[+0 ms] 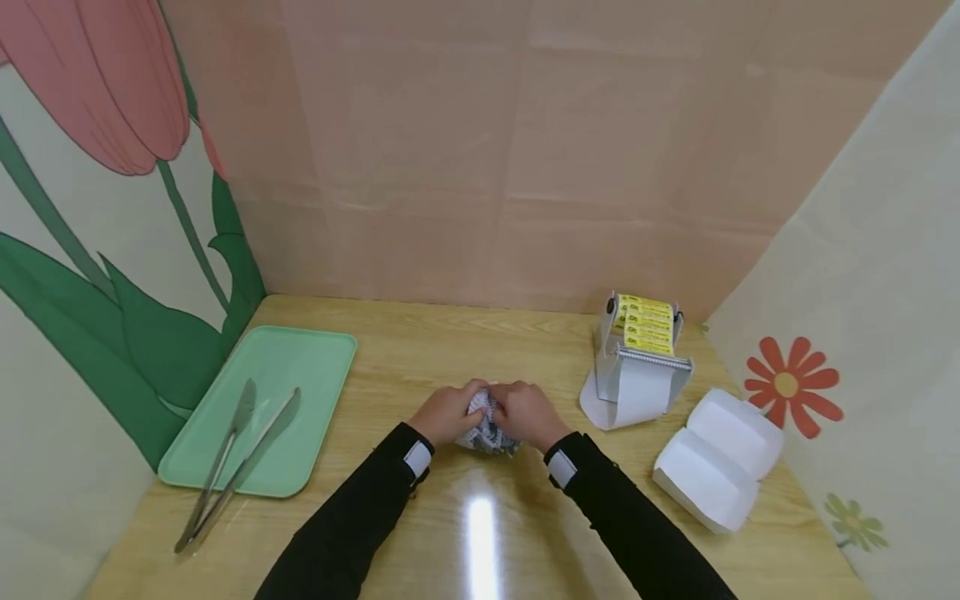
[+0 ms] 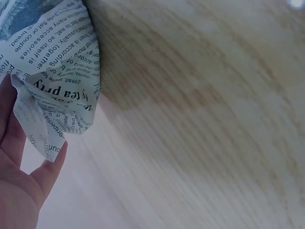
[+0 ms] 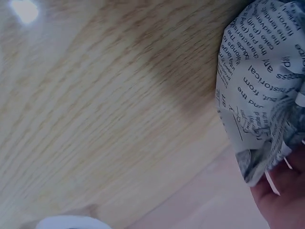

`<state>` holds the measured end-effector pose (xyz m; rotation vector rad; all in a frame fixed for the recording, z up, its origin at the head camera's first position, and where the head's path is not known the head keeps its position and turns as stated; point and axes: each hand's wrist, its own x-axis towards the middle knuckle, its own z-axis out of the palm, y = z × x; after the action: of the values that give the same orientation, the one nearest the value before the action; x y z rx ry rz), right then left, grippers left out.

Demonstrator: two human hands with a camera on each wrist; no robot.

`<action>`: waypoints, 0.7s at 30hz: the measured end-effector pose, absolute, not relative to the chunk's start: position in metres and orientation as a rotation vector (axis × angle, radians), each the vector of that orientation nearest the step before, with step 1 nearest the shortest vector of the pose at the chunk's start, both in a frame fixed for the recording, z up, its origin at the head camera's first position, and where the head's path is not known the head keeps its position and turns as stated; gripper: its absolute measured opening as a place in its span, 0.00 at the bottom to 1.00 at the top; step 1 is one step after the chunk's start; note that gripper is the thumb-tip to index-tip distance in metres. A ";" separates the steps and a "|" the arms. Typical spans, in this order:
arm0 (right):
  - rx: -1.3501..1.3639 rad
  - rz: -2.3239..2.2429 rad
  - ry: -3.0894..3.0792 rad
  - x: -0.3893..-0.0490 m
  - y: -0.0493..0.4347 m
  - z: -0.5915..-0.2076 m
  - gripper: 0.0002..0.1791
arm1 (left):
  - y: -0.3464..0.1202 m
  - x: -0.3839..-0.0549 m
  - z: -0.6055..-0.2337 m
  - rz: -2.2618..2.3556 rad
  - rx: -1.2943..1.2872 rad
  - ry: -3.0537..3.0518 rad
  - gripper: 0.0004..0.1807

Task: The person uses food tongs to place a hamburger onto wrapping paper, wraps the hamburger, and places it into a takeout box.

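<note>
A crumpled bundle of newsprint-patterned wrapping paper [image 1: 487,435] sits at the middle of the table, between both hands. From its left side my left hand [image 1: 444,415] grips the paper near the top. My right hand [image 1: 529,415] holds the opposite side, and the two hands meet over the bundle. In the left wrist view, a folded corner of the printed paper [image 2: 57,62] stands between thumb and fingers. The right wrist view shows the wrapping paper [image 3: 257,71] bunched above the fingers [image 3: 286,191]. Whatever is inside the wrapping is hidden.
A green tray [image 1: 330,375] lies at the left, with metal tongs [image 1: 225,462] across its front edge. At the back right stands a dispenser [image 1: 660,379] with a roll of yellow labels [image 1: 648,325]. An open white clamshell box [image 1: 712,475] sits in front of it.
</note>
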<state>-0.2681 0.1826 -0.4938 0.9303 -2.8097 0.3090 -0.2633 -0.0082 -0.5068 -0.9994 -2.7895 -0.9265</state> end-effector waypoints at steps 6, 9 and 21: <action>0.971 0.252 -3.076 -0.260 0.189 -0.486 0.40 | -0.010 -0.261 -0.511 -0.957 -1.018 -2.716 0.23; 0.996 0.272 -3.119 -0.261 0.190 -0.483 0.42 | -0.009 -0.260 -0.511 -0.972 -0.996 -2.715 0.23; 0.905 0.181 -3.149 -0.256 0.185 -0.493 0.55 | -0.008 -0.253 -0.504 -1.200 -0.776 -2.841 0.30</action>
<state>-0.2564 0.1853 -0.4926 0.9050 -3.1490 0.1812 -0.2532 -0.0083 -0.5041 -0.7757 -2.8413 -1.1998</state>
